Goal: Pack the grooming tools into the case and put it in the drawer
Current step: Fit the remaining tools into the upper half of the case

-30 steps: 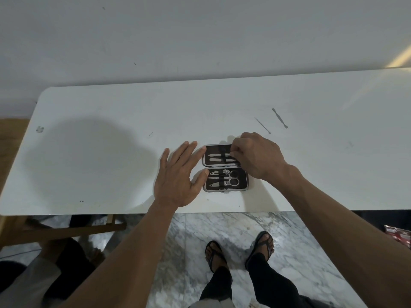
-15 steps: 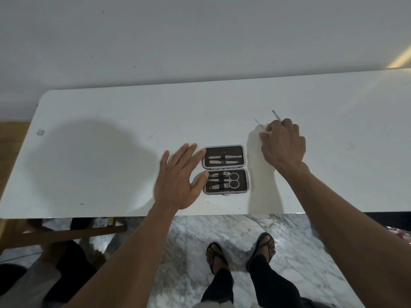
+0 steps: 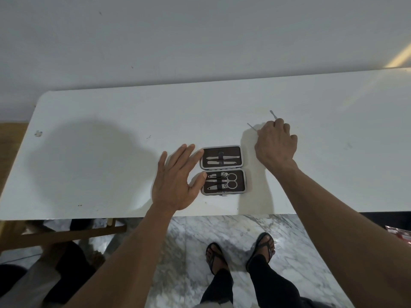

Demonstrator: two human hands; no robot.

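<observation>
The grooming case (image 3: pixel 223 148) lies open near the table's front edge. Its far half holds two slim tools, and its near half holds scissors and clippers under straps. My left hand (image 3: pixel 175 181) rests flat with fingers spread at the case's left side, thumb and forefinger touching its edge. My right hand (image 3: pixel 275 143) is beyond the case to the right, fingers curled down over two thin metal tools on the table. The flat-tipped tool (image 3: pixel 273 114) sticks out from under the fingertips. The pointed tool (image 3: pixel 251 126) shows at the hand's left.
The white table (image 3: pixel 111 152) runs along a white wall, with its left corner rounded. Below the front edge are marble floor, my sandalled feet (image 3: pixel 240 256) and a wooden frame (image 3: pixel 66 234) at the lower left. No drawer is in view.
My right hand left the far half of the case and moved right and away onto the two loose tools. My left hand stayed beside the case.
</observation>
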